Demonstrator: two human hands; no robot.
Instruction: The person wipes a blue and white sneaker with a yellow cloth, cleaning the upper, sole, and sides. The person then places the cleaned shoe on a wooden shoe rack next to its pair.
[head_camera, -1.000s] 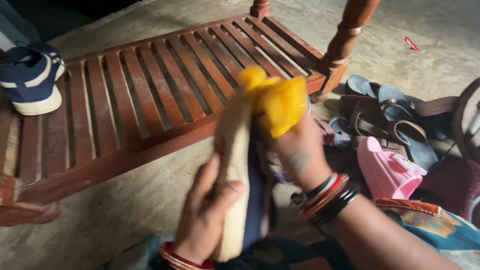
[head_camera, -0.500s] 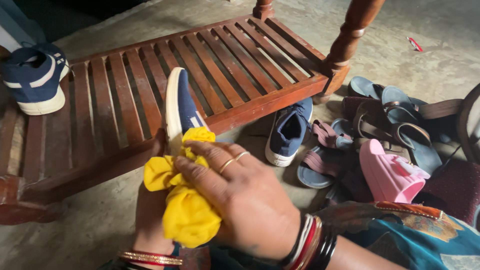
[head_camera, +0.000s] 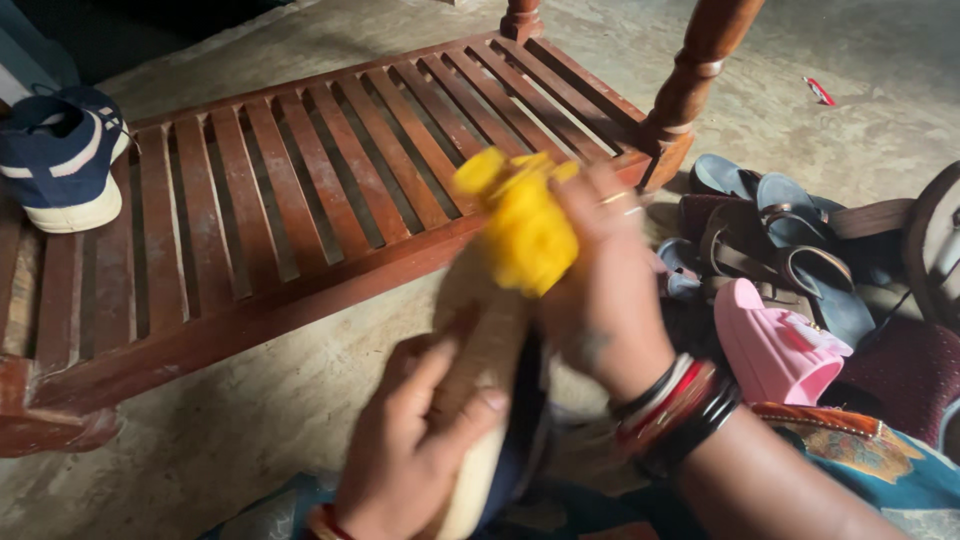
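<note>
Yellow cloth (head_camera: 522, 228) now up at the shoe (head_camera: 490, 400) toe vs half a sec ago; right hand (head_camera: 600, 290) fingers clamp it, left hand (head_camera: 415, 450) fingers wrap the sole — wiping ongoing.

Both hands up and working, close together.
Left hand (head_camera: 415, 455) sits low, fingers curled in a firm grip, thumb across; right hand (head_camera: 600, 290) above it, fingers bunched tight, ringed, bangles stacked at the bent wrist.

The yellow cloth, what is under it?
Under the yellow cloth is the pale sole of a navy shoe, gripped by the left hand. The shoe's toe end is covered.
</note>
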